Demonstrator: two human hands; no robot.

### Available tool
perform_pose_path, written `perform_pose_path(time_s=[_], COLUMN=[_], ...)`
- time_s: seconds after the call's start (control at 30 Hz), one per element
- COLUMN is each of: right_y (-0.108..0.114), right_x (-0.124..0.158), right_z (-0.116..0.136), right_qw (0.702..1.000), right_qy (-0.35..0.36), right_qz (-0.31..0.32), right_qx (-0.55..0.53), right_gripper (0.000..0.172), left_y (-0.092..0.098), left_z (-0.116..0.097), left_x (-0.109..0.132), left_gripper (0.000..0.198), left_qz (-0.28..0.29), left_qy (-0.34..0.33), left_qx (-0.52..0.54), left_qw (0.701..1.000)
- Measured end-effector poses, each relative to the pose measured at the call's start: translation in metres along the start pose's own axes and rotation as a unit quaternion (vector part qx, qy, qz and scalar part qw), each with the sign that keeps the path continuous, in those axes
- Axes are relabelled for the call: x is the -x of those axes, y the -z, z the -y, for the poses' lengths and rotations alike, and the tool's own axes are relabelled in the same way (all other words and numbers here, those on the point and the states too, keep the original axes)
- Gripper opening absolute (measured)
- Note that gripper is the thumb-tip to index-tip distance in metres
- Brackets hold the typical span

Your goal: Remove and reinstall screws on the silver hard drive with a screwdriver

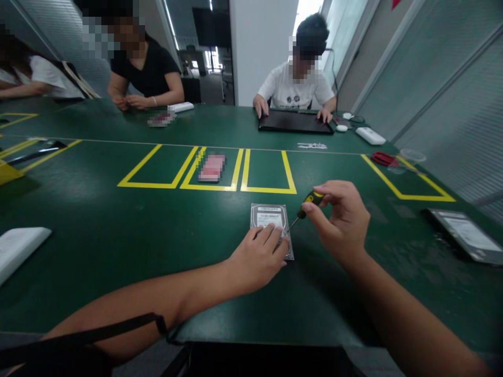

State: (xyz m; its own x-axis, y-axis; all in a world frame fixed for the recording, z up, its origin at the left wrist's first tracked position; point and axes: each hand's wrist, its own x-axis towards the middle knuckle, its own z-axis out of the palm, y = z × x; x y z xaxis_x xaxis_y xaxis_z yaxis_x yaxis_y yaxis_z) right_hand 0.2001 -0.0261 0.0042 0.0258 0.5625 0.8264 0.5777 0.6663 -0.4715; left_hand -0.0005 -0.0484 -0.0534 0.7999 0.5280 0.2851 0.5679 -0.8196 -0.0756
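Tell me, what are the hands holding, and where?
The right hand holds a screwdriver by its handle. The left hand lies flat on the drive.

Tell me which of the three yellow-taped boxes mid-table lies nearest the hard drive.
The rightmost box, straight beyond the hard drive; the middle box, holding a pink item, and the left box sit farther left.

Office workroom, green table (pixel 98 230) with yellow taped boxes (pixel 157 167), glass partitions (pixel 440 73), seated co-workers (pixel 294 84)
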Motion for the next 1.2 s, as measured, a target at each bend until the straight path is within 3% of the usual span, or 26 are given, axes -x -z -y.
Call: perform_pose_path(time_s=[1.0,1.2], right_y=[0.0024,0.0030], right_x=[-0.0003,0.0021], right_z=[0.0027,-0.0003], right_qw=[0.999,0.999], right_qy=[-0.014,-0.033], right_qz=[0.031,0.033], right_qx=[-0.016,-0.010], right_gripper=[0.024,0.037], left_y=[0.0002,-0.0003], left_z=[-0.0003,-0.0007], left_x=[-0.0001,0.0003], left_gripper=[0.047,0.046], left_qz=[0.003,0.003], left_qy=[0.001,0.004], left_qx=[0.008,0.007], left_qw=[1.000,1.000])
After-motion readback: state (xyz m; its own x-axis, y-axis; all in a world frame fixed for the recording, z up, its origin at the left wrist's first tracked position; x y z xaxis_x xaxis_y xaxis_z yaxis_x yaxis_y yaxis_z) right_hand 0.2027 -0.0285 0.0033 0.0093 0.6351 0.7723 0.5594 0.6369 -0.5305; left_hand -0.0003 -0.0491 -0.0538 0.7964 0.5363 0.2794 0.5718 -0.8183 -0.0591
